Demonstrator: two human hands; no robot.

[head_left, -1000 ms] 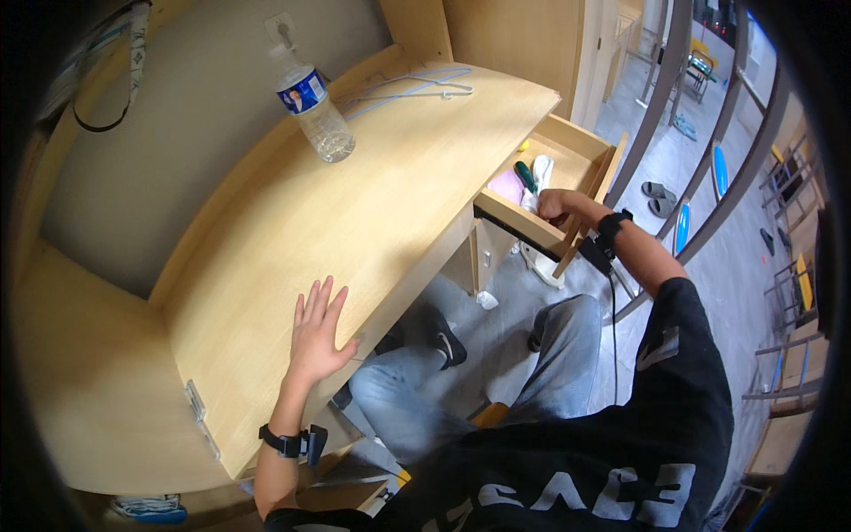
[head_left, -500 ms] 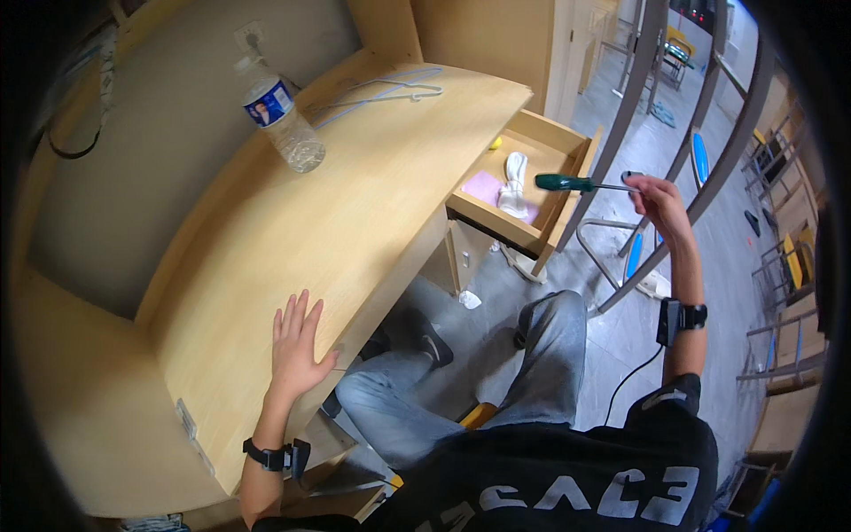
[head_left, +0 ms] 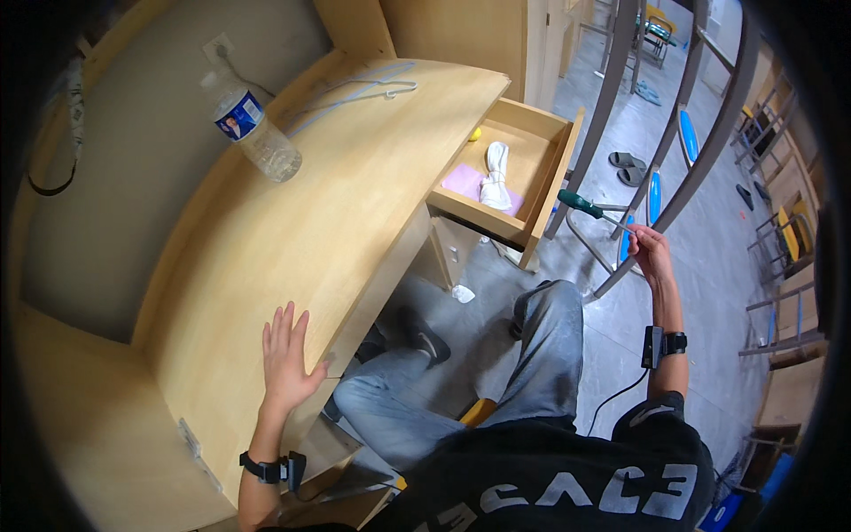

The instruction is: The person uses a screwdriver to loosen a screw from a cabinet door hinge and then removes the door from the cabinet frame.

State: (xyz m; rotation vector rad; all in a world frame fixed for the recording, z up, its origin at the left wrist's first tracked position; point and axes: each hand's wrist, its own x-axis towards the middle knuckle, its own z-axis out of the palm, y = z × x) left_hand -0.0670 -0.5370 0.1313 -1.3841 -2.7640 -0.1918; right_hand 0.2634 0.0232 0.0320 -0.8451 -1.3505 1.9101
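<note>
From the drawer (head_left: 557,177), the right hand (head_left: 651,251) has withdrawn the screwdriver (head_left: 585,207).

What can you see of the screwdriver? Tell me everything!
The screwdriver has a shiny dark green, plastic-looking handle and a thin, straight, metal-looking shaft. It's held in the air near the open drawer, handle pointing left and away. The right hand pinches the shaft near its end, hiding the tip.
</note>
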